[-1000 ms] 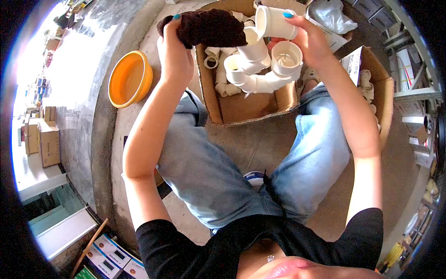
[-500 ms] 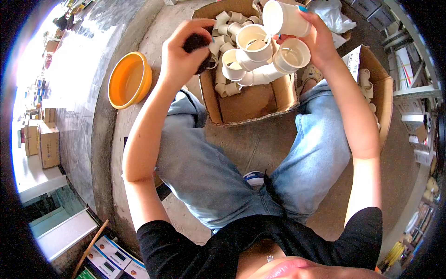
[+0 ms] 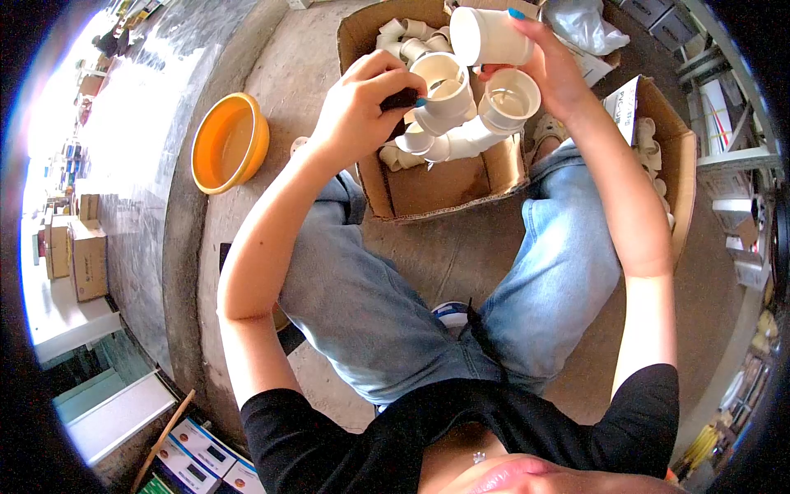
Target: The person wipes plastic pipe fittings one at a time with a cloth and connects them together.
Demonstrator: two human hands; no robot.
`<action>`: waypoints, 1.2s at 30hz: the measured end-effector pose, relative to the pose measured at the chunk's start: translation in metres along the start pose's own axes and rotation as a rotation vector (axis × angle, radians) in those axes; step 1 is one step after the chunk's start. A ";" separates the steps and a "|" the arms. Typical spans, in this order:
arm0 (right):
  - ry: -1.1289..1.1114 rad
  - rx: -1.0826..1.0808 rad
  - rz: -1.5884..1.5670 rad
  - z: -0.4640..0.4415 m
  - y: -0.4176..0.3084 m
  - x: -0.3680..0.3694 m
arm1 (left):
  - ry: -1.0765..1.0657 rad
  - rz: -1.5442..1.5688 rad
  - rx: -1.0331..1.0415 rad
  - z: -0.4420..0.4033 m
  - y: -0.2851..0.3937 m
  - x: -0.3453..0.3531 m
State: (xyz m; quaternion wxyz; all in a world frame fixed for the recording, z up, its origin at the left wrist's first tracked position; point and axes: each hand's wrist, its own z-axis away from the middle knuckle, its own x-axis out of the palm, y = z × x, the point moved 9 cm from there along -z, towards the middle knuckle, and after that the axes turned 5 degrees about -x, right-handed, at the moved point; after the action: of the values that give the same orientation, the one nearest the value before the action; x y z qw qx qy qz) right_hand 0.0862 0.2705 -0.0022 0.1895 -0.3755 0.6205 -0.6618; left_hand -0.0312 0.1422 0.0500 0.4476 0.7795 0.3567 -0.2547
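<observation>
My right hand (image 3: 558,72) grips a white plastic pipe fitting (image 3: 498,37) with several wide round openings, held up above an open cardboard box (image 3: 444,193). Its parts look joined, though some joints are hidden. Bunched in my left hand (image 3: 358,107) is a dark piece of cloth or sponge (image 3: 399,102), whose exact kind I cannot make out. The left fingers are curled at the rim of the fitting's left openings, with the dark piece against it. Below, more off-white pipe fittings (image 3: 403,156) lie in the box.
An orange basin (image 3: 230,142) stands on the floor to the left. On the right is another cardboard box (image 3: 676,156) with fittings, near metal shelving (image 3: 732,160). A clear plastic bag (image 3: 586,29) lies behind. My knees flank the near side of the box.
My left hand has moved right with the dark piece, from beside the fitting to its left openings. The fitting in my right hand has shifted slightly left.
</observation>
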 end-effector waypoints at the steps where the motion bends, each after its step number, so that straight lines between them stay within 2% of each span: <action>1: -0.029 0.006 0.026 -0.001 0.002 0.001 | 0.013 0.014 0.006 0.001 0.003 -0.002; 5: -0.179 0.053 0.091 -0.002 0.006 0.013 | -0.002 0.207 -0.022 -0.004 -0.006 -0.005; 9: -0.243 0.048 0.159 -0.003 0.009 0.015 | -0.140 0.531 -0.456 0.007 -0.034 0.012; 12: -0.226 0.009 0.249 -0.006 0.011 0.006 | -0.103 0.951 -0.766 0.019 -0.044 0.023; 14: -0.145 0.017 0.578 -0.009 0.006 -0.006 | -0.077 1.108 -0.787 0.021 -0.045 0.024; 16: -0.113 -0.403 0.893 -0.009 -0.020 0.007 | -0.070 1.194 -0.794 0.021 -0.042 0.024; 18: -0.336 -0.560 0.702 0.006 -0.036 0.034 | -0.062 1.195 -0.782 0.021 -0.041 0.022; 21: -0.471 -0.722 0.920 0.026 -0.048 0.066 | -0.075 1.193 -0.776 0.021 -0.041 0.023; 25: -0.595 -0.584 0.974 0.029 -0.031 0.076 | -0.058 1.196 -0.788 0.022 -0.040 0.023; 31: -0.456 -0.436 0.909 0.021 -0.020 0.071 | -0.035 1.209 -0.824 0.025 -0.051 0.023; 34: -0.310 -0.283 0.659 0.011 -0.005 0.057 | 0.113 1.176 -0.837 0.020 -0.061 0.015; 36: -0.255 -0.268 0.528 0.007 -0.006 0.052 | 0.327 1.178 -0.891 0.023 -0.079 0.003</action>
State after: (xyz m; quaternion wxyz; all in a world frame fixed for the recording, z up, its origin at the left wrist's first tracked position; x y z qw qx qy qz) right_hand 0.0591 0.2295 0.0166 0.3798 -0.3029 0.7495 -0.4497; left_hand -0.0935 0.1501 -0.0039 0.7239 0.6144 0.0123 0.3135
